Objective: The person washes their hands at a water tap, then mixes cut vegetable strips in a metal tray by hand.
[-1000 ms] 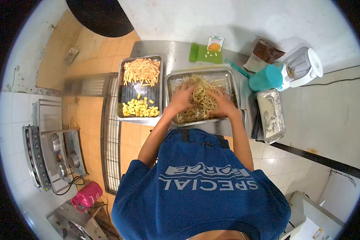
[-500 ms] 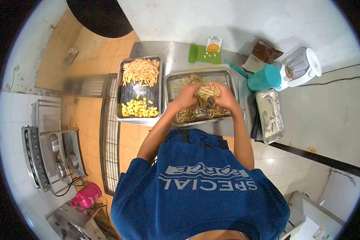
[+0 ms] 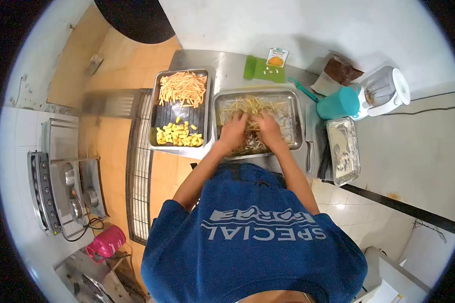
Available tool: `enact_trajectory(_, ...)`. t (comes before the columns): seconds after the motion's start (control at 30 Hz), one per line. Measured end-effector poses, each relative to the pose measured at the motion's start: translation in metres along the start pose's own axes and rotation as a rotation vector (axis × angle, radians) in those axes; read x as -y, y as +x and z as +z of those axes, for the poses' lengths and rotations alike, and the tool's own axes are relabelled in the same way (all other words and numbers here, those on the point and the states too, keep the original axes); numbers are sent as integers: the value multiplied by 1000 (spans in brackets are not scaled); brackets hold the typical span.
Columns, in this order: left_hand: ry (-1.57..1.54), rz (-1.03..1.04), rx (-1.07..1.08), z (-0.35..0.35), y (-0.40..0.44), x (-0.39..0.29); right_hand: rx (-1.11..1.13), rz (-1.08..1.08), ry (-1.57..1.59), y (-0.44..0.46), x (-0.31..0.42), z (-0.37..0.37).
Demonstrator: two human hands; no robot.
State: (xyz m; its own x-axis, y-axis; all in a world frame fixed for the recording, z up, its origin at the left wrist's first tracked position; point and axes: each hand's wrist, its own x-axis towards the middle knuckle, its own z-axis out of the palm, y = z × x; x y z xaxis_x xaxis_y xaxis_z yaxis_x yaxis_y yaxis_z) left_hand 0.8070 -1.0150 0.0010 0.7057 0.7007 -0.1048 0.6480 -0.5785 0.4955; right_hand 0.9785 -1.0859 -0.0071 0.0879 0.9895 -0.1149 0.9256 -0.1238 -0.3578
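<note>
My left hand [image 3: 232, 133] and my right hand [image 3: 269, 130] are close together, low in a metal tray [image 3: 297, 135] of pale cut potato strips [image 3: 253, 103]. The fingers of both hands curl down into the strips, and their tips are partly buried. Loose strips lie around the hands, thicker toward the far side. Left of this tray stands a dark tray [image 3: 179, 112]. Orange-tinted strips [image 3: 183, 88] fill its far end, and yellow chunks [image 3: 179, 135] are at its near end.
Behind the trays lie a green sheet [image 3: 264, 69] and a seasoning packet [image 3: 277, 57]. A teal jug [image 3: 338, 103], a blender [image 3: 384, 91], a brown bag [image 3: 338, 70] and a foil-like tray with white residue [image 3: 345, 151] are at right. A knife [image 3: 310, 156] lies beside the metal tray.
Both hands have come down from holding up a bunch of strips, and are now in the pile. The strips have spread out toward the far side of the tray. The view has shifted slightly.
</note>
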Motion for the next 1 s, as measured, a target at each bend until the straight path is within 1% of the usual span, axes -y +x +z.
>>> enact_trajectory(0.03, -77, 34, 32, -2, 3, 5, 36, -14, 123, 2, -9, -4)
enact_trajectory(0.07, -79, 42, 34, -3, 6, 10, 32, -7, 120, 2, -21, -12)
enact_trajectory(0.13, -199, 46, 19, -3, 9, 18, 85, -12, 469, 0, -29, -47)
enact_trajectory(0.17, -202, 48, 23, -6, 7, 17, 86, -7, 469, -5, -24, -64)
enact_trajectory(0.23, -71, 82, -86, -17, 2, 11, 55, -76, 635, -17, -15, -94)
enact_trajectory(0.27, -72, 83, -85, -21, -1, 8, 87, -114, 528, -22, -16, -99)
enact_trajectory(0.3, -24, 38, -79, -24, -5, 4, 87, -113, 526, -26, -20, -96)
enact_trajectory(0.33, 25, -8, -72, -28, -9, 0, 77, -96, 374, -29, -24, -89)
enact_trajectory(0.37, 24, -8, -73, -31, -13, -4, 67, -79, 223, -33, -27, -82)
enact_trajectory(0.4, 90, -49, 23, -35, -16, -11, 68, -80, 221, -35, -20, -75)
enact_trajectory(0.43, 155, -93, 117, -36, -18, -15, 110, 34, 63, -35, -7, -66)
enact_trajectory(0.47, 154, -99, 113, -33, -17, -18, 150, 145, -94, -33, 3, -58)
enact_trajectory(0.5, 128, -86, 109, -27, -15, -21, 150, 141, -94, -29, 4, -42)
enact_trajectory(0.57, 102, -77, 100, -14, -11, -14, -7, 129, 81, -20, -2, -9)
enact_trajectory(0.6, -30, -44, 95, -4, -2, -4, 35, 92, 206, -15, -6, -8)
enact_trajectory(0.63, -162, -7, 90, 1, 5, 3, 30, 87, 206, -10, -14, -3)
enact_trajectory(0.67, -157, -5, 85, 6, 12, 10, -25, -11, 255, -5, -23, 1)
enact_trajectory(0.7, -190, 44, 77, 4, 19, 14, -82, -108, 300, -1, -25, -6)
enact_trajectory(0.73, -224, 93, 70, 3, 26, 16, -91, -109, 296, 1, -28, -15)
enact_trajectory(0.77, -222, 98, 67, 2, 32, 20, -20, -51, 402, 1, -32, -24)
enact_trajectory(0.8, -308, 172, 67, -4, 34, 22, 55, 8, 510, 0, -30, -39)
enact_trajectory(0.83, -394, 244, 69, -9, 34, 22, 55, 9, 512, -2, -27, -57)
enact_trajectory(0.87, -394, 244, 73, -22, 30, 18, 80, -15, 556, -4, -24, -75)
enact_trajectory(0.9, -240, 232, 104, -41, 25, 9, 104, -36, 602, -6, -27, -84)
enact_trajectory(0.93, -85, 220, 133, -49, 21, 4, 145, -1, 596, -5, -37, -85)
enact_trajectory(0.97, -84, 223, 136, -47, 20, 3, 143, 3, 598, -2, -44, -83)
enact_trajectory(1.0, -78, 120, 117, -45, 21, 2, 116, -37, 538, 2, -52, -78)
